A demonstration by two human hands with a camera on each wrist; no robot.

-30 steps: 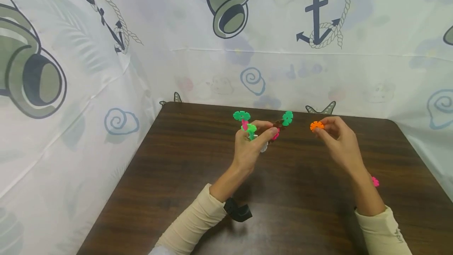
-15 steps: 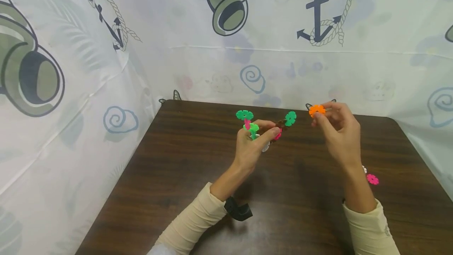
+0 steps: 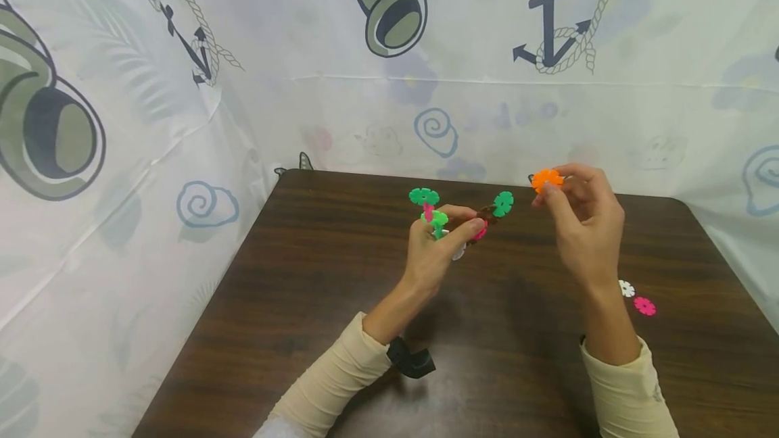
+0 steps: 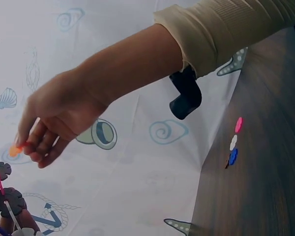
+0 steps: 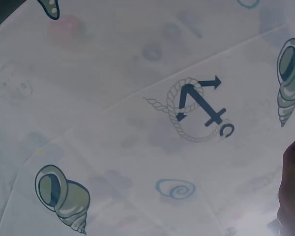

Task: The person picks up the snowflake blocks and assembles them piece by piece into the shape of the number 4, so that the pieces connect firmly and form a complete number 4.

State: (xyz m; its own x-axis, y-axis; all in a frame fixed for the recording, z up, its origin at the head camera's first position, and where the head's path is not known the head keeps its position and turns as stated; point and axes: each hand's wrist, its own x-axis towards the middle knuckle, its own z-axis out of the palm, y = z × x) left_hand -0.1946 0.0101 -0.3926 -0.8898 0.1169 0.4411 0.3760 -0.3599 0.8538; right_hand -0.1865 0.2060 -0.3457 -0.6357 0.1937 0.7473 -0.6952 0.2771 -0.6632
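Raised since earlier, your right hand pinches an orange disc before the worktop's far edge; your left hand grips joined discs.

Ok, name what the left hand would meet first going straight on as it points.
Past the pieces the left hand holds, probably the orange piece in the right hand, though depth is unclear.

The cloth backdrop is behind the table. The disc assembly is in the left hand. 1 disc is in the right hand, right of the assembly. Loose discs lie on the table, right of the right wrist.
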